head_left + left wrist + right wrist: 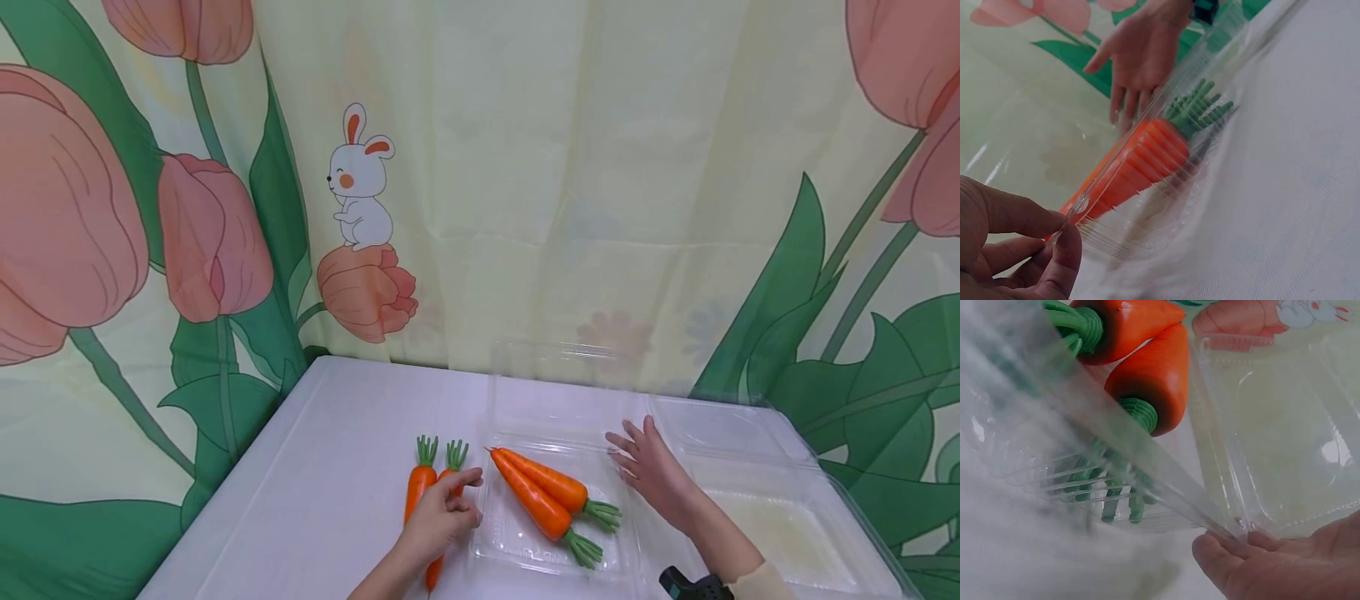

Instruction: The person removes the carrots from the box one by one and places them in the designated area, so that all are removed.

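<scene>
Left hand [444,517] pinches clear box [513,543] holding 2 carrots [534,500]; right hand [657,475] has straight fingers.

head camera looks forward, down over the table [352,467]; wrist cameras crowd close from either side, both catching the right hand [658,471]!

We see orange tapered carrots [531,493], smooth, glossy, plastic-looking; their ribbed green stem collars [1141,415] look plastic too, with softer sheen. We note clear rectangular hinged container [517,548]: thin transparent plastic, shiny, ridged along walls. Second clear rectangular container [787,533]: same glossy see-through plastic. White table covering [337,467] looks matt, finely woven. Cream tulip-printed curtain [510,208]: matt cloth, lightly creased.
</scene>
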The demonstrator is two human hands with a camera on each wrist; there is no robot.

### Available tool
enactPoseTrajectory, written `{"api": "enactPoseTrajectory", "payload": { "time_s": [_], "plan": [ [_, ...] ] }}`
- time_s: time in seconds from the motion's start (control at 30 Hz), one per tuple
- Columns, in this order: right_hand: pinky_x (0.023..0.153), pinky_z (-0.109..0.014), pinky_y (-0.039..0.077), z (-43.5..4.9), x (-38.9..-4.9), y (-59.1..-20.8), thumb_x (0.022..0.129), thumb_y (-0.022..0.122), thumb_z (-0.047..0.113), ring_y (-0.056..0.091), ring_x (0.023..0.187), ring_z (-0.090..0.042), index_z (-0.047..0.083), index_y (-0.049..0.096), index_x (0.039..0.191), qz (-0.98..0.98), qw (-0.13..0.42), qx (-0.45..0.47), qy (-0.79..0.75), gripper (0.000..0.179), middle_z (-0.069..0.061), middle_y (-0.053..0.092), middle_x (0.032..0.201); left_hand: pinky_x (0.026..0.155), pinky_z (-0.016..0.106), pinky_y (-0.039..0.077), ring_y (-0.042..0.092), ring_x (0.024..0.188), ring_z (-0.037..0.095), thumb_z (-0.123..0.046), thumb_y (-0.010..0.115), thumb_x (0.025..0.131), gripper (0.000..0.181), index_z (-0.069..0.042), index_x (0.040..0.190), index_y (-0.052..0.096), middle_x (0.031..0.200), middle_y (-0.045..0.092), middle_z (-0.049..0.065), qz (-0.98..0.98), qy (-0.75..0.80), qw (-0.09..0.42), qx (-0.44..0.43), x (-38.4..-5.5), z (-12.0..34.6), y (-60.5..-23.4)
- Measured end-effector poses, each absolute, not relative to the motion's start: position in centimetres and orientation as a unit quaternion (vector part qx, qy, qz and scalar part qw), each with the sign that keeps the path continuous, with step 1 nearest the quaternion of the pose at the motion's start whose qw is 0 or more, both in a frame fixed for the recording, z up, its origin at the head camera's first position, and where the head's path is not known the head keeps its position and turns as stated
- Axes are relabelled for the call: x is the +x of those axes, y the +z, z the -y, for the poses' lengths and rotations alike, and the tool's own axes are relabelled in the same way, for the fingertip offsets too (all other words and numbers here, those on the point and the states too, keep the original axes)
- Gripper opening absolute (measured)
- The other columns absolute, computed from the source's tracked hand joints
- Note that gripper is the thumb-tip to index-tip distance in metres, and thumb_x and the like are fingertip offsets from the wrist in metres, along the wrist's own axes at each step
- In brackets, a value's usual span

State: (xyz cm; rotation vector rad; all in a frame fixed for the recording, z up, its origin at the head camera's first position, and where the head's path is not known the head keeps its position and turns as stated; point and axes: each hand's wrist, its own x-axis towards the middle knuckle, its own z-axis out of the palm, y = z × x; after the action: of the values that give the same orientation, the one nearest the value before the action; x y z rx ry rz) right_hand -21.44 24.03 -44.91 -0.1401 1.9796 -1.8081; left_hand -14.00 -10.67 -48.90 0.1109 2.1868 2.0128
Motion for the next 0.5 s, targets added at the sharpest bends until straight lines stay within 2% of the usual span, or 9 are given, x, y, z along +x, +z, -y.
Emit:
{"api": "enactPoseTrajectory", "payload": {
  "time_s": [0.13, 0.3, 0.5],
  "plan": [
    [0.124, -0.056, 0.008, -24.6, -21.5, -45.7, 0.102, 0.002, 0.071, 0.007, 0.156, -0.050, 0.000, -0.021, 0.160, -0.678, 0.256, -0.043, -0.688, 0.095, -0.033, 0.003, 0.168, 0.066, 0.020, 0.051, 0.062, 0.078, 0.016, 0.010, 0.068, 0.082, 0.063, 0.006, 0.143, 0.054, 0.131, 0.062, 0.019, -0.733, 0.673, 0.085, 0.038, -14.1, 10.6, -48.9],
    [0.125, -0.050, 0.004, -25.3, -21.6, -46.7, 0.101, 0.006, 0.074, 0.000, 0.157, -0.047, -0.010, -0.021, 0.156, -0.627, 0.306, -0.028, -0.716, 0.103, -0.034, -0.002, 0.167, 0.066, 0.021, 0.051, 0.063, 0.077, 0.016, 0.008, 0.069, 0.083, 0.061, 0.004, 0.143, 0.055, 0.131, 0.062, 0.017, -0.737, 0.669, 0.092, 0.030, -14.0, 10.4, -48.9],
    [0.126, -0.049, 0.001, -25.4, -21.4, -47.4, 0.102, 0.011, 0.073, -0.005, 0.157, -0.045, -0.008, -0.022, 0.156, -0.602, 0.324, -0.025, -0.729, 0.103, -0.030, -0.003, 0.168, 0.065, 0.022, 0.051, 0.063, 0.076, 0.016, 0.007, 0.070, 0.085, 0.061, 0.003, 0.144, 0.055, 0.132, 0.062, 0.018, -0.744, 0.661, 0.098, 0.018, -14.0, 10.6, -48.8]
  ]
}}
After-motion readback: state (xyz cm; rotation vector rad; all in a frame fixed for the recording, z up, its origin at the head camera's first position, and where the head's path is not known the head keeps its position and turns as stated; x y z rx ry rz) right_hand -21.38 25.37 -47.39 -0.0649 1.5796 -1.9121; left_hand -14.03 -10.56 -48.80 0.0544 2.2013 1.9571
